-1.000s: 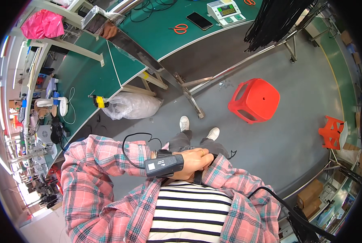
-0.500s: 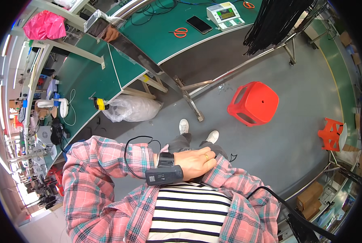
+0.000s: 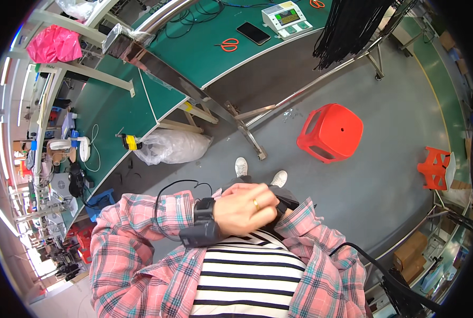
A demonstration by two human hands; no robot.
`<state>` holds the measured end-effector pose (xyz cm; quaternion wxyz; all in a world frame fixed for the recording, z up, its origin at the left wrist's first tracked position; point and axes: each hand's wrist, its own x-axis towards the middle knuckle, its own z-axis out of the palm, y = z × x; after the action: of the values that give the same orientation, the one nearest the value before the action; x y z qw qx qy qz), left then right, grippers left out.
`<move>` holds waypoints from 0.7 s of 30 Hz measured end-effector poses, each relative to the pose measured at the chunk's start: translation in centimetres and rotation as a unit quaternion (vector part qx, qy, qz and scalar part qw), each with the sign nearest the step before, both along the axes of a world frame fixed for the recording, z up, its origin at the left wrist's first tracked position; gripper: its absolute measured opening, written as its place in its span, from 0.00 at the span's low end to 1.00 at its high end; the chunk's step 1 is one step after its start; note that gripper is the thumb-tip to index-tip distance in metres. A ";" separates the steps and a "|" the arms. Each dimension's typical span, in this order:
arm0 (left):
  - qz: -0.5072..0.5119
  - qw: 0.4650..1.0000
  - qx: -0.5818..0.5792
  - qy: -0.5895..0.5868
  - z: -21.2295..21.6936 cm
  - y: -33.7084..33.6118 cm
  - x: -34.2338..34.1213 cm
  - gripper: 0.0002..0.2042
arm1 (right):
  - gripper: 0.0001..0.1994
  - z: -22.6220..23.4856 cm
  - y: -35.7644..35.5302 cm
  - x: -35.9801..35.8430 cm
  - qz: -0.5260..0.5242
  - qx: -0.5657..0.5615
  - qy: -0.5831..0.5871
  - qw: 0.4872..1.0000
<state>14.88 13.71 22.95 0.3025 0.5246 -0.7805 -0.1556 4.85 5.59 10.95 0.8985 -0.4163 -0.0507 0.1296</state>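
In front of my striped shirt, my left hand (image 3: 247, 208) lies across my right wrist, its fingers curled closed. A gold ring shows on one finger. Whatever the fingertips hold, if anything, is hidden. On my left wrist sits a black strapped device (image 3: 200, 230) with a thin black cable. Black strap-like material (image 3: 288, 203) wraps my right wrist, right beside the left fingertips. My right hand is almost wholly covered by the left one, so its fingers cannot be read.
A red stool (image 3: 338, 132) stands on the grey floor ahead to the right. The green table (image 3: 204, 58) bears a phone (image 3: 253, 33), orange-handled scissors (image 3: 228, 45) and a small meter (image 3: 287, 20). Black cables (image 3: 347, 32) hang from a metal rack. A filled plastic bag (image 3: 175, 146) lies left.
The left fingers have curled in from lying flatter, and the hand has turned. The right cuff has shifted, uncovering the black strap. The view has moved slightly.
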 end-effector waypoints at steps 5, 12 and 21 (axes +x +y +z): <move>0.047 0.997 0.015 0.065 -2.1 -1.0 -0.4 0.11 | 0.15 -0.6 0.3 -0.2 -0.195 0.052 -0.037 0.979; 0.026 0.996 -0.007 0.086 -3.3 -0.6 -1.6 0.12 | 0.15 0.0 -2.7 2.8 -0.072 0.339 0.265 0.900; 0.081 0.982 -0.167 0.030 -4.0 -1.7 0.1 0.15 | 0.10 3.3 -5.6 5.9 -0.203 0.438 0.188 0.855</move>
<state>15.00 11.97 18.96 0.4206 0.5231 -0.7411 -0.0133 10.76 -0.01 14.25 0.9867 0.0516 0.1534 -0.0152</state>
